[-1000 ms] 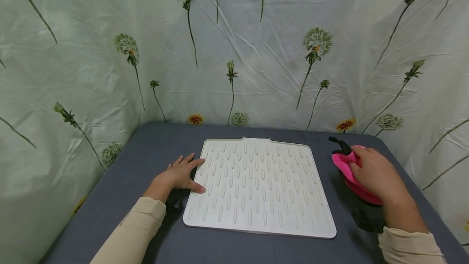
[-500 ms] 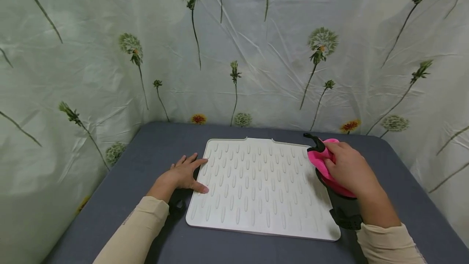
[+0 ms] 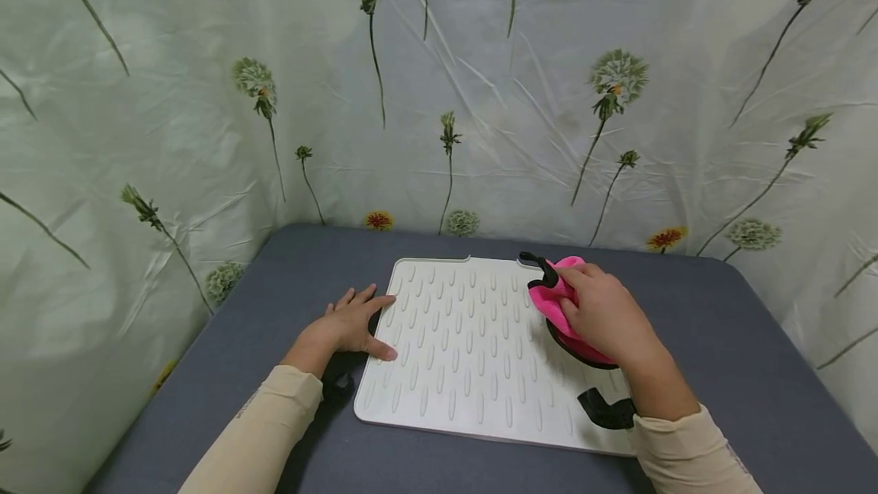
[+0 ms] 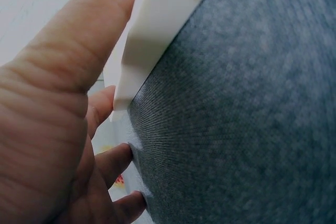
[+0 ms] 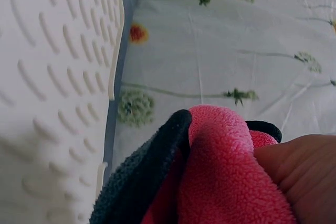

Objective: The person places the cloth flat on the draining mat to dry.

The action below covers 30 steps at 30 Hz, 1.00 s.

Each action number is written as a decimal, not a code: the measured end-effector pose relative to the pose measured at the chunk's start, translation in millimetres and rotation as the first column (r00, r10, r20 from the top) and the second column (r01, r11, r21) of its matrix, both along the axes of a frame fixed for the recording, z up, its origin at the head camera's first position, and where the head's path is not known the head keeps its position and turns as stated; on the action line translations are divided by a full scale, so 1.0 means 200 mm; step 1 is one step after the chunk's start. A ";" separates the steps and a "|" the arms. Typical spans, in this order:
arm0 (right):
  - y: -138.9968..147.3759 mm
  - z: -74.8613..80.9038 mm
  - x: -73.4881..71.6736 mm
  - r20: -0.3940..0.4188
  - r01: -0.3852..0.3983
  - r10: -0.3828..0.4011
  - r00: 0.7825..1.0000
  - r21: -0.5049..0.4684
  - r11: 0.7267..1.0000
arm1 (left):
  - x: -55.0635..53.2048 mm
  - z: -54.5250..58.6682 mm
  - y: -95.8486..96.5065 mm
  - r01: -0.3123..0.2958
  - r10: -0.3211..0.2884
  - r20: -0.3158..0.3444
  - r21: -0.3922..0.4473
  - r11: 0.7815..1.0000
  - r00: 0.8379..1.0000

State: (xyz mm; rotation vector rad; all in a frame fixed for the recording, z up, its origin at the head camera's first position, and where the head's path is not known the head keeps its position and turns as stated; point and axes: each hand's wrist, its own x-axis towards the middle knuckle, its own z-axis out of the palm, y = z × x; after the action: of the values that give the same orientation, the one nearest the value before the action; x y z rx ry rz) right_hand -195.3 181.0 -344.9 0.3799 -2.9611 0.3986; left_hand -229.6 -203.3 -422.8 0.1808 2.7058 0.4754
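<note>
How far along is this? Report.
Done: the white panel lies flat on the table. In hand: the left hand touches its left edge; the right hand grips a pink cloth over the panel's right side. Left: perhaps wiping the panel; whether the cloth touches it is unclear.

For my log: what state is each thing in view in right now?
White ridged board: lying flat, ridges up.
Pink cloth: bunched, over the board's right side; contact unclear.
Left hand: fingers spread, thumb and index finger touching the board's left edge.
Right hand: gripping the cloth.
Floral sheet: hanging, creased.
</note>
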 end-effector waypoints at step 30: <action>-0.36 -0.20 -0.09 -0.029 -0.148 0.149 0.988 0.017 0.989 | -0.01 -0.02 -0.01 -0.014 0.013 0.006 0.003 1.000 1.000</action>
State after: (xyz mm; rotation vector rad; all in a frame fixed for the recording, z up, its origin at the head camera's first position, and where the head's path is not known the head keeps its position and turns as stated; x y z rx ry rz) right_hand -212.9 109.5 -385.8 0.6051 -2.9172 0.3827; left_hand -230.6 -204.7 -426.5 0.1618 2.7021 0.4838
